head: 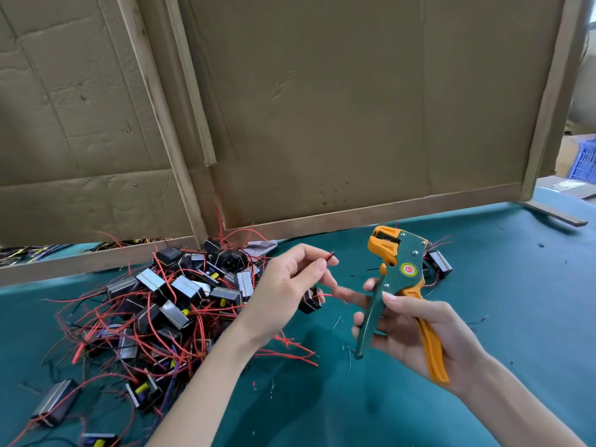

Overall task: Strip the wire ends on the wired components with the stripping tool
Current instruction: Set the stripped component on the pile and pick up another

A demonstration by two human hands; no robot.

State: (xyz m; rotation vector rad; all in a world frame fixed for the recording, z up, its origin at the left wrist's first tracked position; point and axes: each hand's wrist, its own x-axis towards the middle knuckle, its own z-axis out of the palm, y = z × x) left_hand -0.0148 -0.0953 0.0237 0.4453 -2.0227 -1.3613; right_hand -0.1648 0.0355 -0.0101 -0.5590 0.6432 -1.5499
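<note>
Centre-right of frame: right hand point(416, 333) grips a green and orange metal-and-plastic wire stripping tool point(398, 272), held upright above the cloth. Fingers curl round the green handle and the orange handle lies across the palm. The two handles stand spread apart. The tool's orange head points toward upper left, well apart from the wire.

Round red, yellow and green sticker point(407, 269) on the tool's body. It carries a small mark, too small to read. No other writing legible anywhere.

Centre: left hand point(290, 285) is raised, thumb and forefinger pinching the thin red and black wire ends point(329, 255), whose tips poke out toward the tool. Small black box-shaped component point(310, 300) shows just under this hand, partly hidden by the fingers.

Lower left: tangled pile of black box components with silver bands and red leads point(167, 301) on the teal cloth table cover point(500, 317). A few pieces show yellow parts. One more black and silver component point(440, 263) lies behind the tool, right of centre.

Short wire scraps point(350, 353) scattered on the cloth between the two forearms.

Upper frame: brown cardboard panels in wooden frames point(322, 108) stand at the back of the table. Far right edge: blue plastic crate point(583, 159), partly cut off.
</note>
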